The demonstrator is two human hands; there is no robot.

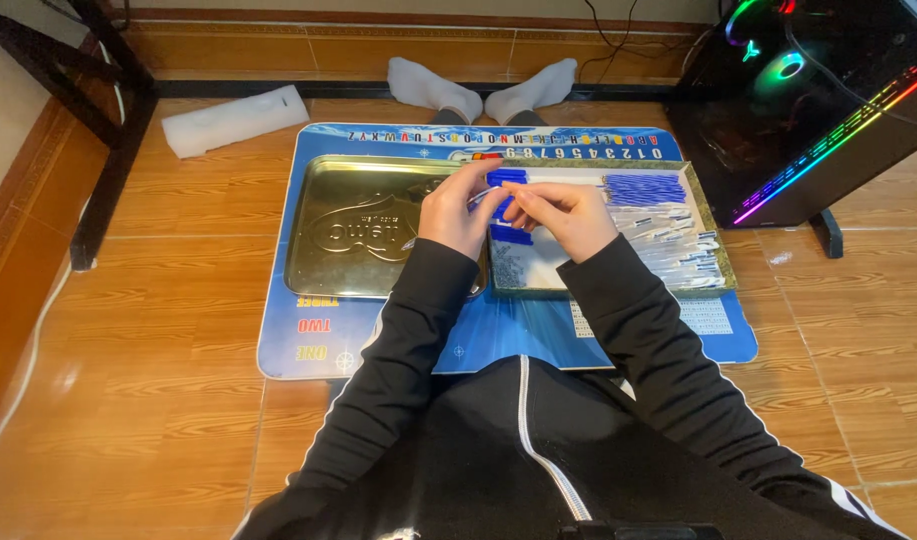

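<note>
My left hand [456,208] and my right hand [566,214] meet over the left part of a shallow green-rimmed box [720,262]. Between their fingertips they pinch a small clear pen-like piece with a blue cap [500,201]. Blue caps [506,178] lie in the box just beyond my fingers, and another blue piece [511,238] lies below them. A row of blue refills [644,189] and several clear tubes [678,250] fill the box's right side. An embossed gold metal tray [348,225] sits to the left.
Both trays rest on a blue printed mat [308,330] on a wooden floor. A lit computer case [808,100] stands at the right. A white foam block [234,120] lies at the back left beside a black table leg [108,170]. My socked feet [483,90] are beyond the mat.
</note>
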